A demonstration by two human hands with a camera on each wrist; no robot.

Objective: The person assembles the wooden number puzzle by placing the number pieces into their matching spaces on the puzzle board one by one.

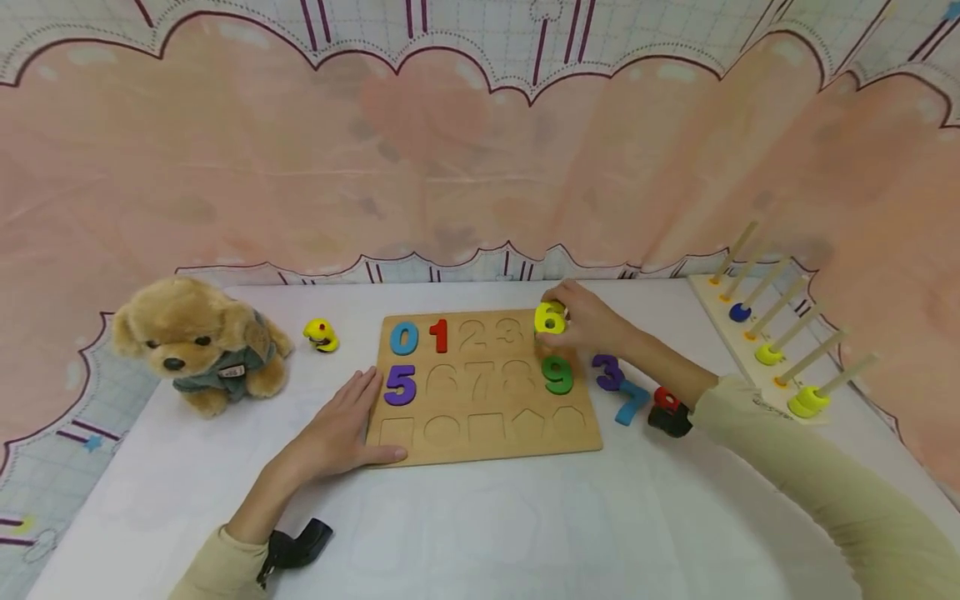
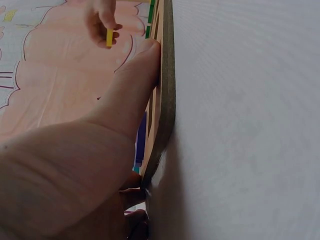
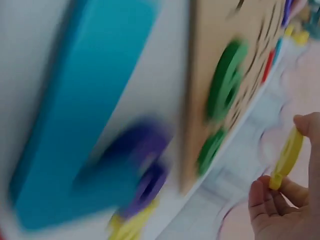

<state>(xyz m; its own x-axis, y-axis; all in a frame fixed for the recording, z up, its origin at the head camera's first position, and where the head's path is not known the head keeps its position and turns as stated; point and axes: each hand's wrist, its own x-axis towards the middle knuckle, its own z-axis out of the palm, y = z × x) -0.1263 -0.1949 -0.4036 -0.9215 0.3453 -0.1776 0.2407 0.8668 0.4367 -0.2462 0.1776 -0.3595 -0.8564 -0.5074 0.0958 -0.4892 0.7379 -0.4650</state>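
A wooden number board (image 1: 465, 425) lies flat on the white table. My left hand (image 1: 337, 433) rests along its left edge, fingers straight, thumb on top near the front corner. My right hand (image 1: 588, 321) pinches a yellow number six (image 1: 551, 318) between thumb and fingers, raised above the board's back right corner. Set in the board are a blue zero (image 1: 403, 338), a red one (image 1: 438, 336), a purple five (image 1: 400, 385) and a green nine (image 1: 557, 375). The right wrist view also shows another green piece (image 3: 210, 151) beyond the nine, at the board's back corner.
Right of the board lie a purple three (image 1: 607, 372), a blue seven (image 1: 632, 403) and a red number (image 1: 666, 398), partly hidden by the black wrist camera. A peg stand (image 1: 757, 358) stands far right. A plush dog (image 1: 202, 342) and a small yellow toy (image 1: 321, 335) sit left.
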